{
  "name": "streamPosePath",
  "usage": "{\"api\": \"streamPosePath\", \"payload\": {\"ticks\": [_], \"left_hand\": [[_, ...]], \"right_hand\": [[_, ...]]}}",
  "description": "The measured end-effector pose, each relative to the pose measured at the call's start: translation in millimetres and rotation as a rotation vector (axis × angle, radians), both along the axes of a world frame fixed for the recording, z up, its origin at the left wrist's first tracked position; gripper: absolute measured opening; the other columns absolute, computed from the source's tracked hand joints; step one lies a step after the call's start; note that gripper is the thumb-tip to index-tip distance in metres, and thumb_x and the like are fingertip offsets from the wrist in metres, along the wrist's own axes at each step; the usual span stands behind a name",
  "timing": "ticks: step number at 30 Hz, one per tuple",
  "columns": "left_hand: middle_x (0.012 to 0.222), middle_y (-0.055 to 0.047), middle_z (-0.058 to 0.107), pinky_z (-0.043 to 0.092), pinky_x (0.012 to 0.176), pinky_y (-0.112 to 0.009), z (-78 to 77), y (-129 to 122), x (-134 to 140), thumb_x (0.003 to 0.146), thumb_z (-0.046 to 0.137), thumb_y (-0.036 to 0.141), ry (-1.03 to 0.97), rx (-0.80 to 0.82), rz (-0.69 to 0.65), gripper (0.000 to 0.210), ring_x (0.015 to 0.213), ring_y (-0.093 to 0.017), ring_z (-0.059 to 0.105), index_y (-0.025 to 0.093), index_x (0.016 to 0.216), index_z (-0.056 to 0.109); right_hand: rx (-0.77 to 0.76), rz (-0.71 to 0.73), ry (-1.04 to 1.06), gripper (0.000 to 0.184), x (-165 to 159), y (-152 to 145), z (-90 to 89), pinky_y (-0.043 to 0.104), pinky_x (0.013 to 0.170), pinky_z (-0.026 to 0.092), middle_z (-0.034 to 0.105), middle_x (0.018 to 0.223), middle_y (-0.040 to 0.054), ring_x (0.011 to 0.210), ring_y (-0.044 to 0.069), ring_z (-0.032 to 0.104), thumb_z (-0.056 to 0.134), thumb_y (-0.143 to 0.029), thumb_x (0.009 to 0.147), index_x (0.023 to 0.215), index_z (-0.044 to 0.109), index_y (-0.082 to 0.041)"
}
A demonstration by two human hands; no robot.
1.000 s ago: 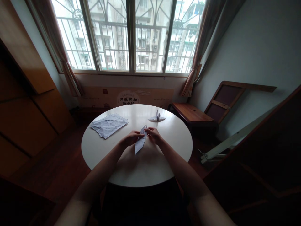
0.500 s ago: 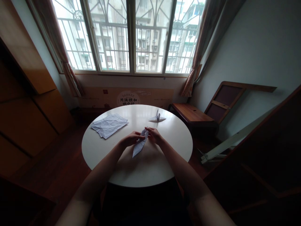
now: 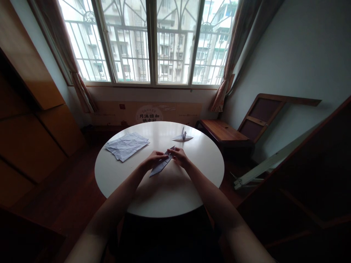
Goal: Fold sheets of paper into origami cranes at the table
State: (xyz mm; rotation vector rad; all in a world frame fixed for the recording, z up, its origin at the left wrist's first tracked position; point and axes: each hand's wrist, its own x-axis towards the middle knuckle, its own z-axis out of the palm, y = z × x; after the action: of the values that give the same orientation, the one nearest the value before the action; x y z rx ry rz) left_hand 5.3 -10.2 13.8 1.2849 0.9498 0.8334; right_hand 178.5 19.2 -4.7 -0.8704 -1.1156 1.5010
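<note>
Between my hands, above the middle of the white round table [image 3: 164,204], is a folded piece of paper [image 3: 159,167], long and narrow with a pointed lower end. My left hand [image 3: 154,159] pinches it along its left side, thumb on top. The fingers of my right hand [image 3: 179,156] close on its upper right end. Part of the paper is hidden behind the fingers. Just beyond my right hand stands a finished paper crane [image 3: 183,137], wings spread. To the left lies a stack of creased paper sheets [image 3: 127,146].
A low wooden bench [image 3: 223,130] stands behind the table at right, with a wooden framed panel [image 3: 260,117] leaning by the wall. Wooden cabinets [image 3: 57,135] line the left. A printed cardboard box [image 3: 175,113] lies under the barred window [image 3: 153,47].
The folded paper has turned in my hands: its lower tip has swung left and up, and its upper tip now shows past my right fingers. The crane and sheets stay put.
</note>
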Motion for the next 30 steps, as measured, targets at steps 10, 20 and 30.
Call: {"api": "streamPosePath", "payload": {"ticks": [10,20,30], "left_hand": [[0.054,0.002,0.053,0.025,0.044,-0.021,2.0,1.6,-4.3,0.060,0.083,0.047,0.052,0.002,-0.072,0.042,0.043,-0.007,0.044,0.010,0.071,0.067],[0.053,0.002,0.052,0.024,0.044,-0.021,4.7,-1.0,-1.1,0.059,0.082,0.048,0.025,0.035,0.018,0.043,0.044,-0.006,0.042,0.009,0.072,0.068],[0.054,0.001,0.053,0.024,0.043,-0.020,4.3,-0.9,-1.2,0.058,0.083,0.046,0.019,0.009,-0.006,0.041,0.044,-0.007,0.043,0.010,0.069,0.066]], "right_hand": [[-0.039,-0.076,0.054,0.041,5.6,4.2,2.3,0.030,0.060,0.043,0.057,0.055,0.0001,0.054,0.012,0.052,0.089,-0.044,0.048,0.059,0.062,-0.014],[-0.063,-0.024,-0.001,0.043,6.6,4.6,2.5,0.025,0.051,0.031,0.059,0.057,0.0012,0.052,0.010,0.047,0.083,-0.053,0.055,0.067,0.066,-0.015],[-0.047,-0.177,-0.068,0.045,5.5,7.1,2.4,0.026,0.050,0.028,0.053,0.052,0.0008,0.050,0.009,0.043,0.081,-0.056,0.054,0.059,0.062,-0.015]]}}
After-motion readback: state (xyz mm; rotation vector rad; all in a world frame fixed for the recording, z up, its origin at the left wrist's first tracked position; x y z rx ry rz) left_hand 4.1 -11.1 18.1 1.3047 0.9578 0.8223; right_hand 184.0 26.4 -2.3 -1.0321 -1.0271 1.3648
